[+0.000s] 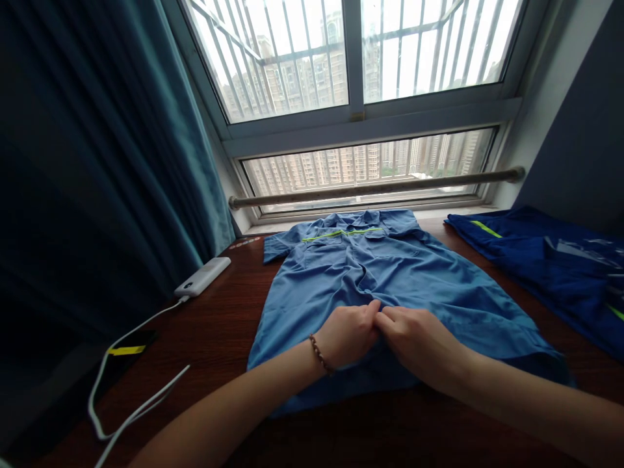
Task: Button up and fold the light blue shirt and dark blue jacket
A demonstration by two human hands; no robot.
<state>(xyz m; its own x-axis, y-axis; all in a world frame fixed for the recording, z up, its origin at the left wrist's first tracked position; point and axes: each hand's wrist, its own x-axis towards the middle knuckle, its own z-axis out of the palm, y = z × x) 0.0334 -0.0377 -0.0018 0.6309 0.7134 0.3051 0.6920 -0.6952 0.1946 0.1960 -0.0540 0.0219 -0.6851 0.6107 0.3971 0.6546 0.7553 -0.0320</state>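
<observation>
A blue short-sleeved shirt [307, 286] with yellow-green piping across the chest lies spread on the dark wooden surface, its collar toward the window. My left hand [348, 335], with a braided bracelet at the wrist, is closed on the shirt's front opening near the hem. Right beside it, my right hand [414, 338] pinches the other edge of the same opening. The fingertips of both hands meet, and they hide the bit of cloth or fastening between them. Above the hands the front gapes a little.
To the right lies a darker blue garment [526, 260] with yellow-green strips. On the left are a white power bank [202, 277] with a white cable [141, 325] and a dark item with a yellow strip [127, 350]. A metal rail [380, 190] crosses the window; a curtain [146, 130] hangs left.
</observation>
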